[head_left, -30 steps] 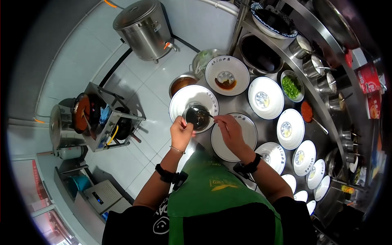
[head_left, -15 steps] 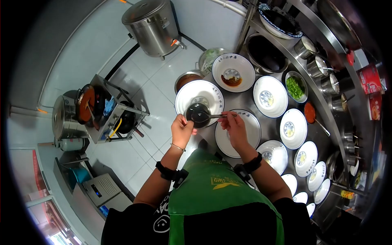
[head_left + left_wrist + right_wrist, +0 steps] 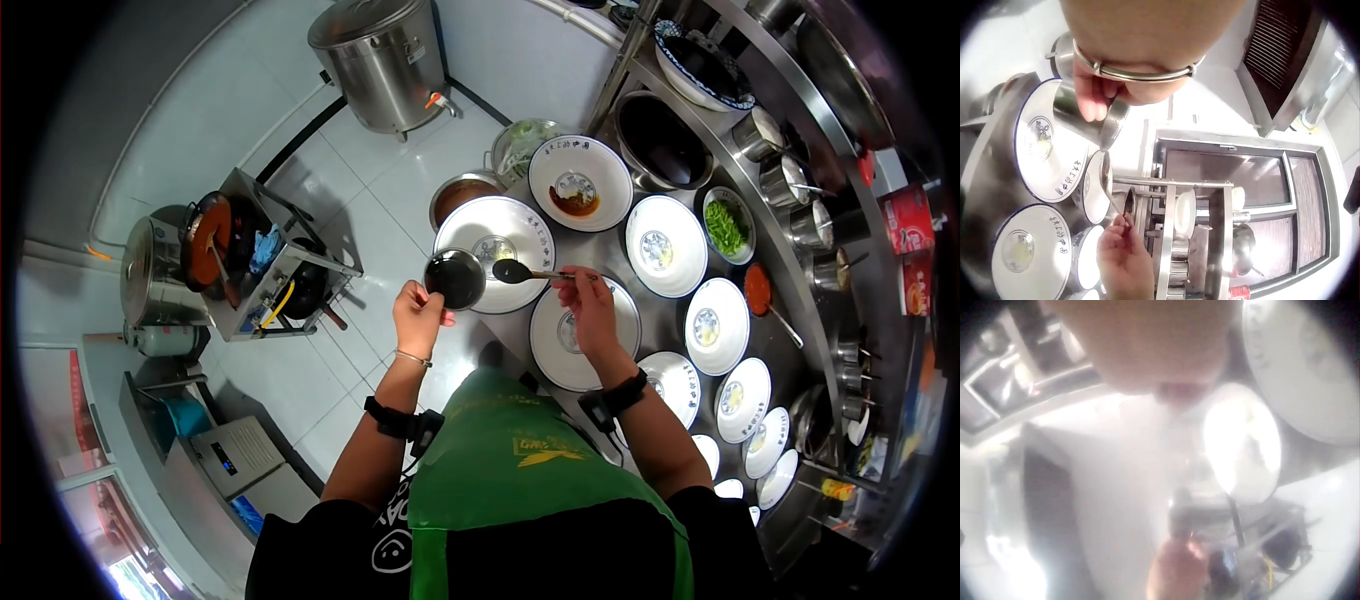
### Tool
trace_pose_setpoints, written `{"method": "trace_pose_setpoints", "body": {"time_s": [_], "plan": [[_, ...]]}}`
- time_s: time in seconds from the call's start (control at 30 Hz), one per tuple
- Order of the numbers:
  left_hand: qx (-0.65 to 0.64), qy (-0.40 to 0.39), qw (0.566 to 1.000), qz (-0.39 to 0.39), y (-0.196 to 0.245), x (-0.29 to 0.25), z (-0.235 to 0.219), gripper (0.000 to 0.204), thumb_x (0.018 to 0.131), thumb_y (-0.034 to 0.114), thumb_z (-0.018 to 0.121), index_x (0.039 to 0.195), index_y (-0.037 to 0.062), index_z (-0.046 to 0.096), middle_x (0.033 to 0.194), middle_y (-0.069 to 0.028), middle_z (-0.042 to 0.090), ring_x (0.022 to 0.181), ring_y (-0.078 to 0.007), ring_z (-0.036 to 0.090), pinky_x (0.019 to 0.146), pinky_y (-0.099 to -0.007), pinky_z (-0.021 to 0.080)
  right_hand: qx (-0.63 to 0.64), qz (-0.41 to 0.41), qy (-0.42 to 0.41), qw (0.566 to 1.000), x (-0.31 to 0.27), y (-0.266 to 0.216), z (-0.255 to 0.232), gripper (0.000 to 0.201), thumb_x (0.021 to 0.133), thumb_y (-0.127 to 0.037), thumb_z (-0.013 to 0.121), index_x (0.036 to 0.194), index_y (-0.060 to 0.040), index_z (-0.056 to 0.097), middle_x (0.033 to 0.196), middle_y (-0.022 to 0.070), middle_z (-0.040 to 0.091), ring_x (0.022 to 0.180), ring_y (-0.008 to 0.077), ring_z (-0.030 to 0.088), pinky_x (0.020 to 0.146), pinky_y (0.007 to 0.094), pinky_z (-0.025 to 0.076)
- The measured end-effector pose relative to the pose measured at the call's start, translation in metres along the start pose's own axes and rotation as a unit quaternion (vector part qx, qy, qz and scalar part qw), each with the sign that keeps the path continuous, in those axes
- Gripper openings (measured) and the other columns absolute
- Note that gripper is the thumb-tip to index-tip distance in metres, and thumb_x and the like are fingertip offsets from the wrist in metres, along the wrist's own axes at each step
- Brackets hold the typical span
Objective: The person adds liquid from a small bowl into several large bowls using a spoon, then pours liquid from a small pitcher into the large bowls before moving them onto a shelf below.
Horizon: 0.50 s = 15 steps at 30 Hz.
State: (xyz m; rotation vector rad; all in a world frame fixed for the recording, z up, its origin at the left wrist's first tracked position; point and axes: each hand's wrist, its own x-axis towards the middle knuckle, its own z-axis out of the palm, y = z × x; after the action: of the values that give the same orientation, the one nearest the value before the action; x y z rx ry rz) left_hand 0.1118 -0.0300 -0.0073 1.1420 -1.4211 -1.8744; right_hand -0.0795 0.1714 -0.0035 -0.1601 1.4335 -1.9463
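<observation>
My left hand (image 3: 418,325) grips a steel cup (image 3: 455,279) of dark liquid by its near side, over the lower left rim of a white bowl (image 3: 468,225). To its right, my right hand (image 3: 588,312) pinches the handle of a spoon (image 3: 513,271), whose dark-looking head is over the same bowl, apart from the cup. In the left wrist view the cup (image 3: 1079,119) tilts beneath my fingers, with the spoon (image 3: 1109,181) close by. The right wrist view is hazy. Another white bowl (image 3: 548,345) lies below my right hand.
Behind stands a white bowl with brown sauce (image 3: 575,203). More white bowls (image 3: 668,225) line the steel counter to the right, beside a bowl of chopped greens (image 3: 728,228) and a ladle of red sauce (image 3: 758,290). A pot of dark liquid (image 3: 662,140) stands at the back.
The spoon has come out of the cup and is now over the white bowl. My left hand has drawn the cup a little to the left, and the right hand has shifted slightly right.
</observation>
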Motion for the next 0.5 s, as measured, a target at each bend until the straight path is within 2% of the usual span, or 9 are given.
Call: {"method": "trace_pose_setpoints", "body": {"time_s": [0.07,0.17,0.23,0.33,0.37,0.43,0.5], "plan": [[-0.001,0.008,1.000,-0.005,0.002,0.002,-0.004,0.021,0.086,-0.004,0.054,0.075,0.0059,0.040,0.066,-0.0062,0.053,0.051,-0.0198,0.064,0.044,-0.0300,0.056,0.000,0.005,0.009,1.000,0.009,0.011,-0.005,0.025,0.103,-0.021,0.045,0.112,-0.0025,0.060,0.090,0.0066,0.067,0.074,0.0085,0.056,0.069,0.0234,0.046],[0.000,0.020,1.000,0.000,0.006,0.001,-0.008,0.020,0.086,-0.003,0.055,0.075,0.0057,0.040,0.065,-0.0064,0.053,0.052,-0.0205,0.064,0.044,-0.0301,0.056,-0.075,-0.034,0.005,0.997,0.022,0.031,-0.012,0.024,0.103,-0.019,0.045,0.111,-0.0018,0.060,0.091,0.0067,0.067,0.074,0.0088,0.057,0.070,0.0234,0.048],[0.003,0.025,1.000,0.000,0.005,0.002,-0.010,0.020,0.086,-0.003,0.055,0.075,0.0056,0.040,0.065,-0.0064,0.053,0.052,-0.0204,0.064,0.044,-0.0301,0.056,-0.172,-0.104,0.000,0.980,0.026,0.036,-0.009,0.024,0.103,-0.017,0.045,0.111,-0.0013,0.060,0.093,0.0076,0.067,0.074,0.0091,0.057,0.070,0.0235,0.050],[0.009,0.025,1.000,0.000,0.005,0.002,-0.008,0.020,0.086,-0.003,0.055,0.075,0.0054,0.040,0.065,-0.0064,0.053,0.052,-0.0199,0.064,0.044,-0.0299,0.056,-0.210,-0.141,0.011,0.967,0.024,0.024,-0.005,0.024,0.103,-0.017,0.045,0.112,-0.0006,0.060,0.093,0.0083,0.067,0.073,0.0091,0.057,0.070,0.0235,0.050],[0.011,0.021,1.000,-0.001,0.005,0.001,-0.007,0.020,0.086,-0.003,0.055,0.075,0.0053,0.040,0.065,-0.0065,0.053,0.051,-0.0196,0.064,0.044,-0.0298,0.056,-0.210,-0.141,0.011,0.967,0.021,0.017,-0.003,0.024,0.103,-0.017,0.045,0.112,-0.0006,0.060,0.093,0.0083,0.067,0.073,0.0091,0.057,0.070,0.0235,0.050],[0.010,0.010,1.000,0.004,0.003,0.001,-0.002,0.020,0.086,-0.003,0.055,0.076,0.0054,0.040,0.065,-0.0065,0.053,0.051,-0.0193,0.063,0.044,-0.0296,0.055,-0.051,-0.072,0.043,0.995,0.015,0.002,0.001,0.024,0.103,-0.017,0.045,0.113,-0.0002,0.059,0.093,0.0086,0.067,0.074,0.0088,0.057,0.070,0.0236,0.049],[0.013,-0.010,1.000,0.014,0.002,0.000,0.004,0.020,0.086,-0.003,0.055,0.076,0.0053,0.040,0.065,-0.0069,0.054,0.052,-0.0182,0.063,0.044,-0.0289,0.055,-0.030,-0.062,0.020,0.997,0.005,-0.015,0.008,0.024,0.103,-0.017,0.045,0.114,-0.0001,0.059,0.093,0.0089,0.067,0.075,0.0090,0.057,0.070,0.0236,0.049]]}}
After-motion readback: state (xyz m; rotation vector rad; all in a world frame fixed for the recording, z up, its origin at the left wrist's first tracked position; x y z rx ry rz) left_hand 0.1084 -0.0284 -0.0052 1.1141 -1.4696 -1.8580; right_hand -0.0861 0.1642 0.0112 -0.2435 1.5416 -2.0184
